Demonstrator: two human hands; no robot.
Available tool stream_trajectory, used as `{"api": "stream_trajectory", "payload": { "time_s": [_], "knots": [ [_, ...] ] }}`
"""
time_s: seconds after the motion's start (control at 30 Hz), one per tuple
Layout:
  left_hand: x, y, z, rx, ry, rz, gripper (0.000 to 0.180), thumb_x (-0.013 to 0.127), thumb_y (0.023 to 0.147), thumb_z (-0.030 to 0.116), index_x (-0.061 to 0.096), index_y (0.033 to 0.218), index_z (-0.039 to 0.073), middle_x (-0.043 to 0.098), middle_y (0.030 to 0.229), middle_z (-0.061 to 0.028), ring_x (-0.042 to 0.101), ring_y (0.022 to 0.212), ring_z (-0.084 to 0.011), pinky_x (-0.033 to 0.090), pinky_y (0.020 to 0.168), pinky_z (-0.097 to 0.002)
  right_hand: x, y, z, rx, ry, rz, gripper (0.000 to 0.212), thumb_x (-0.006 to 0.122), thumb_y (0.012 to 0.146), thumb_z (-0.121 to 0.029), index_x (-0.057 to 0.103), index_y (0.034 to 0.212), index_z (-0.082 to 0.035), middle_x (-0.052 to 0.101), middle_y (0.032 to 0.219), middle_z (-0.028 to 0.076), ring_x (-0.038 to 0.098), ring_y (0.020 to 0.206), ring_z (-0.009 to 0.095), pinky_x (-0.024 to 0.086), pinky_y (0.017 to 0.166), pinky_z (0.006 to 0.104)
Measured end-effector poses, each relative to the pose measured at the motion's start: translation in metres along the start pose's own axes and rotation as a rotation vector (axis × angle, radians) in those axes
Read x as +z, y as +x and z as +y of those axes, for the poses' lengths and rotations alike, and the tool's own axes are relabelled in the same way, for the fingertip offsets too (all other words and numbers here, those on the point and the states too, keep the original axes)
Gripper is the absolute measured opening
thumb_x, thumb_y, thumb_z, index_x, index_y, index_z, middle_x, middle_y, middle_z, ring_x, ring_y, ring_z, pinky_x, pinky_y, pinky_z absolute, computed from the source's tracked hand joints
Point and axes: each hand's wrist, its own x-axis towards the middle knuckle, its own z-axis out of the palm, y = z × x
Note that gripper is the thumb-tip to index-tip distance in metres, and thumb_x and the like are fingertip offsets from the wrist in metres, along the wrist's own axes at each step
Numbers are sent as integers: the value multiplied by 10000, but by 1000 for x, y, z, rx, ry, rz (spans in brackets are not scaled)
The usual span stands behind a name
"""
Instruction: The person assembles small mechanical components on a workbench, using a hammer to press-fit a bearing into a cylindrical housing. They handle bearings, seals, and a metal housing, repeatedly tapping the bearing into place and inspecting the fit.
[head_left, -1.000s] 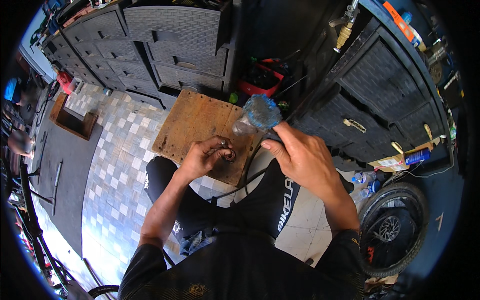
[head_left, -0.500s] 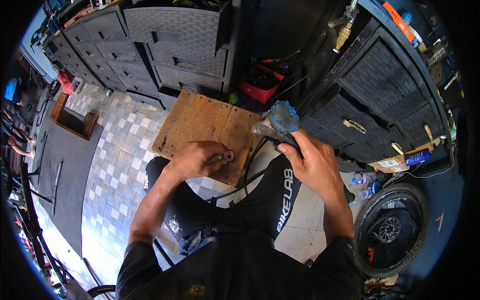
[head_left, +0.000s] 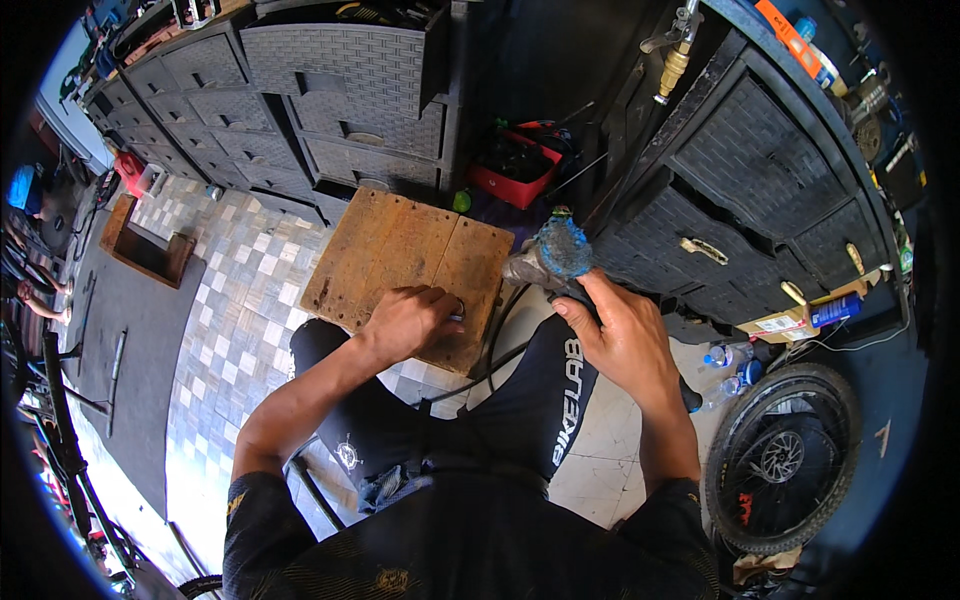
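Observation:
My right hand is closed round the handle of a mallet, whose worn blue face points up and whose metal-grey side lies toward the wooden block. The mallet is raised off the right edge of a brown wooden block between my knees. Over the near part of that block, my left hand is closed with its fingers curled round a small metal ring like a bearing. Only an edge of the ring shows past the fingertips; whether it touches the wood I cannot tell.
Dark drawer cabinets stand beyond the block, with a red bin of tools beside them. At right are a black cabinet, plastic bottles and a bicycle wheel. A black cable runs beside the block.
My left hand has turned over the bearing-like ring, whose round face showed before and is now mostly covered. The mallet has shifted slightly left and down in the picture.

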Motion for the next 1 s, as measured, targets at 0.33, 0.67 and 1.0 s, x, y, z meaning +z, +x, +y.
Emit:
{"api": "stream_trajectory", "payload": {
  "time_s": [0.33,0.67,1.0],
  "knots": [
    [-22,21,-26,318,240,-245,332,730,884,229,711,1211,170,715,1028,-72,734,1031,-304,601,880,-432,1,-5,3,29,0,-43,379,742,1021,-277,677,1300,-29,756,940,224,741,823,425,566,723,466],
    [-14,26,-26,230,140,-223,293,658,920,108,718,1206,133,736,1017,-78,736,1060,-301,601,919,-446,0,-12,9,43,-7,-11,344,725,1029,-327,687,1209,-36,752,903,218,743,792,419,567,680,490],
    [-15,31,-34,242,103,-247,350,668,876,61,731,1212,136,751,1067,-87,735,1064,-307,604,932,-439,0,-12,9,55,3,-20,342,730,1024,-325,686,1205,-38,749,903,225,738,801,432,561,687,496]
  ]
}}
